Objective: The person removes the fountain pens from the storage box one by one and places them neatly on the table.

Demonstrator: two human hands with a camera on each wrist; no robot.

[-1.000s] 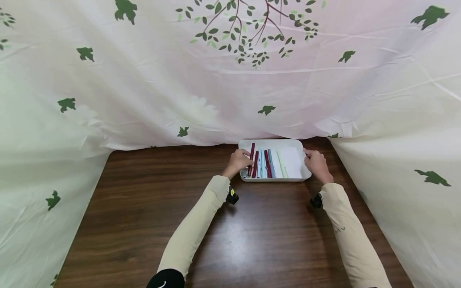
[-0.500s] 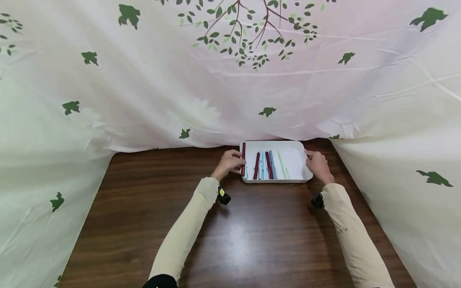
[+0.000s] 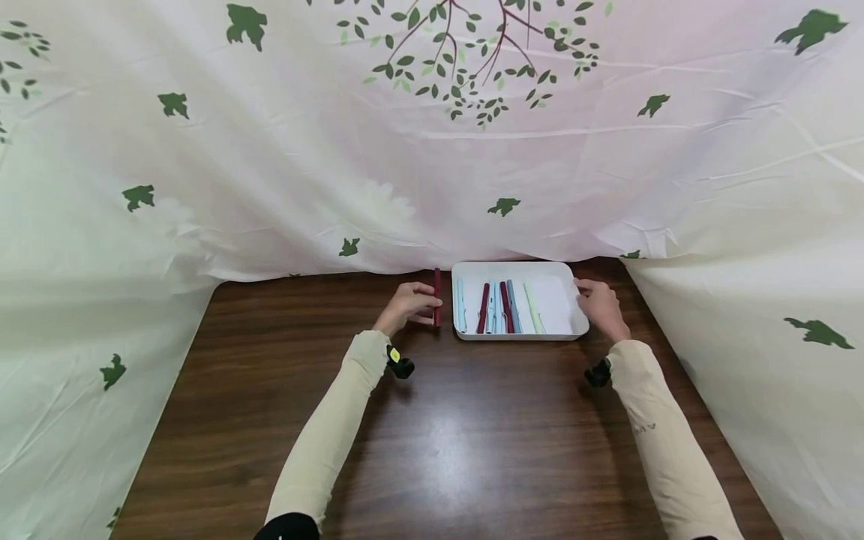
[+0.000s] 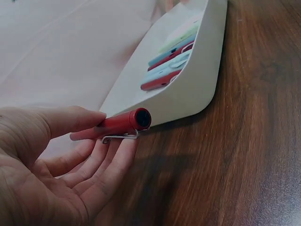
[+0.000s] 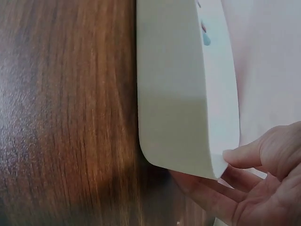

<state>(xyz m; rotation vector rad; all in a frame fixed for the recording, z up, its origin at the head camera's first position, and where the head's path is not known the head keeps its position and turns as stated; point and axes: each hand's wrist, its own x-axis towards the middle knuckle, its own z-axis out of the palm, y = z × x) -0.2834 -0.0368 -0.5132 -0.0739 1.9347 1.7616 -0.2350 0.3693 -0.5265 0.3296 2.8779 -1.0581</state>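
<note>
Between thumb and fingers my left hand (image 3: 409, 306) pinches a dark red pen (image 4: 120, 124), just outside the left end of a white tray (image 3: 520, 337). In the left wrist view the pen's metal clip and round dark end face the camera. My right hand (image 3: 603, 306) holds the tray's right end, its thumb over the rim and the fingers against the outside, as the right wrist view shows. Inside the tray lie several pens: a light blue pen (image 3: 461, 305) by the left wall, dark red and blue ones in the middle, and a pale green pen (image 3: 534, 307) farther right.
The tray stands on a dark wooden table (image 3: 283, 420) close to its back edge. A pale cloth (image 3: 405, 172) printed with leaves and birds hangs behind and along both sides.
My left hand has lifted the dark red pen out of the tray and carried it left, past the tray's edge. The right hand stays on the tray's right end.
</note>
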